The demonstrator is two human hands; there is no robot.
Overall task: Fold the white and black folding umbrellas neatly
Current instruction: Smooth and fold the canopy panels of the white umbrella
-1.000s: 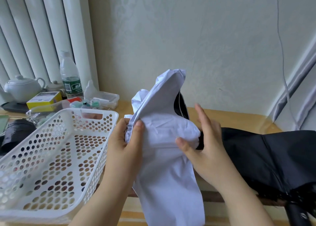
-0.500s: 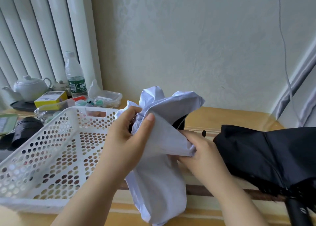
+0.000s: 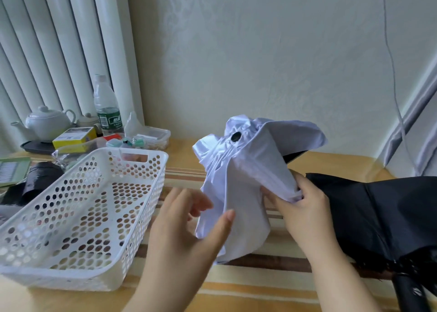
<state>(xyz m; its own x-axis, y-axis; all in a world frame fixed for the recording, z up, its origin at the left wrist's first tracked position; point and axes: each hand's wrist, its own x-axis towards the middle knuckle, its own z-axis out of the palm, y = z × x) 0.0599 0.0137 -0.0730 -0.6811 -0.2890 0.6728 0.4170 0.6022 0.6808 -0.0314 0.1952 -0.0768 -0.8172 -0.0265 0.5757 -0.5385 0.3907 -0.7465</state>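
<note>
The white folding umbrella (image 3: 246, 174) is held upright over the striped table, its canopy loose and crumpled, with a black tip cap showing at the top. My right hand (image 3: 305, 207) is shut on bunched white cloth at the umbrella's right side. My left hand (image 3: 189, 226) is spread, thumb touching the lower left flap of the white canopy without gripping it. The black folding umbrella (image 3: 378, 212) lies loosely collapsed on the table at the right, its handle (image 3: 411, 292) at the bottom right corner.
A white perforated basket (image 3: 78, 219) stands at the left. Behind it are a teapot (image 3: 45, 125), a water bottle (image 3: 106, 108), a yellow box (image 3: 73, 136), a clear box (image 3: 151, 136) and a black bundle (image 3: 35, 181). The wall is close behind the table.
My left hand has let go of the top of the white canopy and dropped to its lower flap. The umbrella has turned, showing its black tip cap. My right hand still grips the cloth.
</note>
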